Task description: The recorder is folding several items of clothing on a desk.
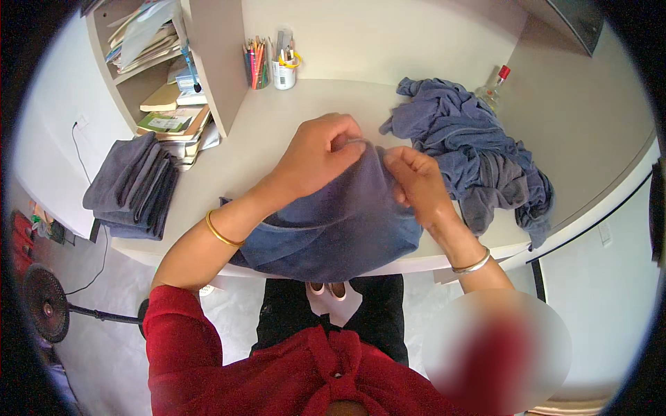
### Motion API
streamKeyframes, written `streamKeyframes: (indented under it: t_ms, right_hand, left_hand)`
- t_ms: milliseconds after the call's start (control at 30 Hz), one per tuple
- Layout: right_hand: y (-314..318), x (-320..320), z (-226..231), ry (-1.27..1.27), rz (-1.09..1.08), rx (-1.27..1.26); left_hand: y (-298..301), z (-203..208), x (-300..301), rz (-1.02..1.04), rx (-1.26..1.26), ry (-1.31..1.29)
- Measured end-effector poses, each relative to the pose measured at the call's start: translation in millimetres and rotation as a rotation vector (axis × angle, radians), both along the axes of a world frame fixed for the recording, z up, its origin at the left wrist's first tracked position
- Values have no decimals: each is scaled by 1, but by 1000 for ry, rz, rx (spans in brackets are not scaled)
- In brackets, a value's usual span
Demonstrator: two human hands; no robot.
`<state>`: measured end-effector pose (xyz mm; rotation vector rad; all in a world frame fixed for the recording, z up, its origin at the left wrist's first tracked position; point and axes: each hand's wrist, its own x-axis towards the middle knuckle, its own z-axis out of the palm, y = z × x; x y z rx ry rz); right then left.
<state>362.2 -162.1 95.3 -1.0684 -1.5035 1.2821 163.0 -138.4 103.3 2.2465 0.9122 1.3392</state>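
Head view: one blue-grey cloth (333, 222) pinched up in two hands

Thumb and fingertips of the left hand (312, 158) are closed on the cloth's upper edge, and the right hand (423, 184) pinches it just beside — probably held so near each other to keep that edge under control while the rest droops. It lies over the front of the desk (312, 100), right before the body, likely because both arms reach there easily. From where I stand, the folded stack (125, 186) sits at the left, perhaps squared up to save space; the crumpled heap (458, 139) lies at the right, seemingly set apart so the two don't mix.

Counting: one cloth in hand, one stack, one heap — how many pieces make up either, I cannot tell. Two holders stand at the back, a pencil holder (259, 78) and a white holder (284, 78). One red-capped bottle (490, 96), one black fan (46, 303), two bracelets: a gold bracelet (223, 231) and a silver bracelet (473, 262).
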Motion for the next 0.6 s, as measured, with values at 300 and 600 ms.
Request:
streamKeyframes:
  t_ms: [300, 600]
  right_hand:
    - [-9, -22, -13, 369, 30, -190]
    - [2, -18, -28, 110, -91, 134]
  left_hand:
    - [11, -9, -2, 20, -211, -37]
    - [8, -6, 1, -73, -194, -28]
